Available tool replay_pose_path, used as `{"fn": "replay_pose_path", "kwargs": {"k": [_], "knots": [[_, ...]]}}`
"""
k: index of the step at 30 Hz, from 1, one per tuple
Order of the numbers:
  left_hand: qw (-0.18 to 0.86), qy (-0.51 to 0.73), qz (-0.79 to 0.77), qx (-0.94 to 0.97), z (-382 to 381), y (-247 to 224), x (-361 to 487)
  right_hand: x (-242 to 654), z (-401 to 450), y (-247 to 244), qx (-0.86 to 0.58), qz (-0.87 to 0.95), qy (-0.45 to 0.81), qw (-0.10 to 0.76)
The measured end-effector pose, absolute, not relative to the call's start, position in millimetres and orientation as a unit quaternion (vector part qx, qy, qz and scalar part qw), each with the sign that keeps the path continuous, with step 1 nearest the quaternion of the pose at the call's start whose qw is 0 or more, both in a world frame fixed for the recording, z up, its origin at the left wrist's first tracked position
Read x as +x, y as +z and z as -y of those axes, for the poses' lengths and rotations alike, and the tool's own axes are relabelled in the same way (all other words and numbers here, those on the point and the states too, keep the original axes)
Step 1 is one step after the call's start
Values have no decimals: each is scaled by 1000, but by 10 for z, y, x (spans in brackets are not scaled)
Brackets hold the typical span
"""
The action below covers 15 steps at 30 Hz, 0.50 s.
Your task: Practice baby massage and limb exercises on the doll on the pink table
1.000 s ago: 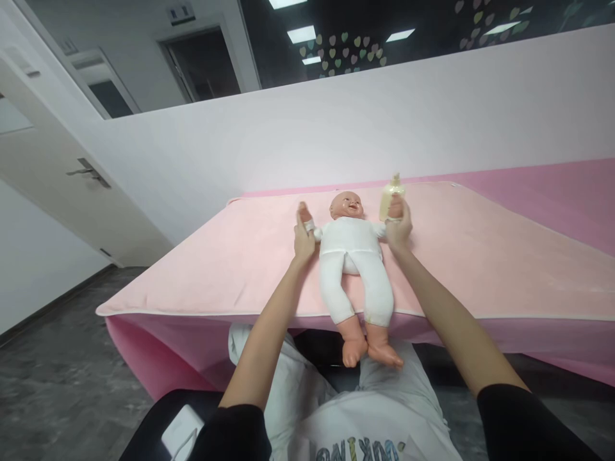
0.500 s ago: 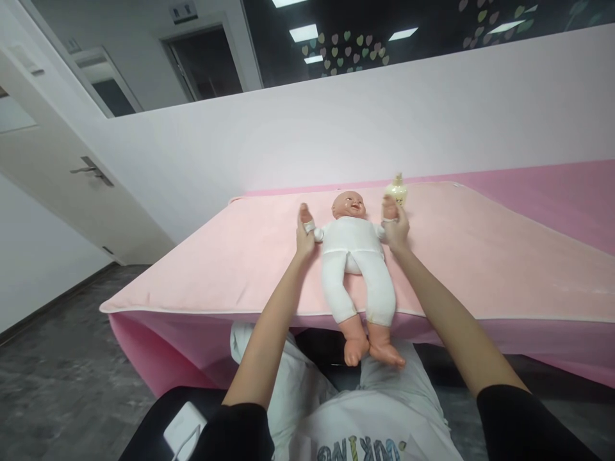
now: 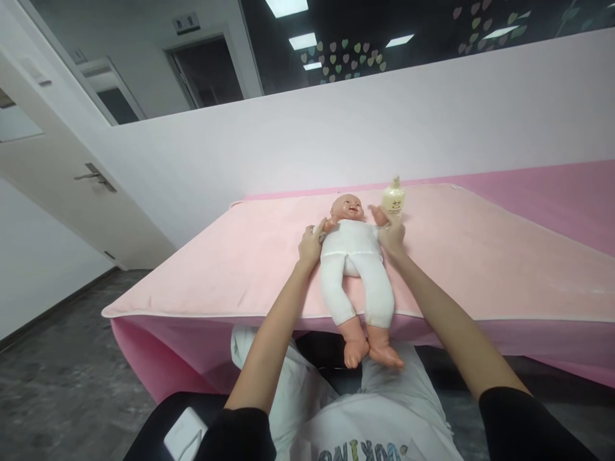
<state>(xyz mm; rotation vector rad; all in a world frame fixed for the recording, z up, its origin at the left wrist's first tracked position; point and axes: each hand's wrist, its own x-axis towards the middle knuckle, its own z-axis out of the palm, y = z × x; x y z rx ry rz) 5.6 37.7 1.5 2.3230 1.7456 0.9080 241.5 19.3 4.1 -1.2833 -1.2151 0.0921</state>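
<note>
A baby doll (image 3: 352, 246) with a white cloth body lies on its back on the pink table cover (image 3: 230, 269). Its head points to the wall, and its bare feet hang past the front edge above my lap. My left hand (image 3: 311, 245) is closed around the doll's arm on the left, whose small hand rests by the chin. My right hand (image 3: 392, 234) grips the other arm, with that doll hand bent in toward the face. Just behind my right hand stands a pale yellow pump bottle (image 3: 394, 197).
Behind the table rises a white wall (image 3: 307, 141) with a dark window (image 3: 408, 38) above it. A door (image 3: 72, 166) is at the left. A white device with a cable (image 3: 185, 434) lies on the black seat beside my left arm.
Both hands have moved inward, folding the doll's arms from out at its sides toward its chest and face. More of the pump bottle shows now.
</note>
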Motion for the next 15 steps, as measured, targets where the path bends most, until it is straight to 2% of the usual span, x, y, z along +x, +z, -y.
{"fn": "replay_pose_path", "kwargs": {"k": [3, 5, 15], "knots": [[-9, 230, -577, 784, -309, 91, 128, 2277, -97, 62, -585, 660, -10, 472], [-19, 218, -574, 789, -307, 102, 139, 2247, -66, 62, -593, 690, -37, 413], [12, 264, -548, 794, -363, 13, 83, 2294, -120, 18, -583, 694, -65, 418]]}}
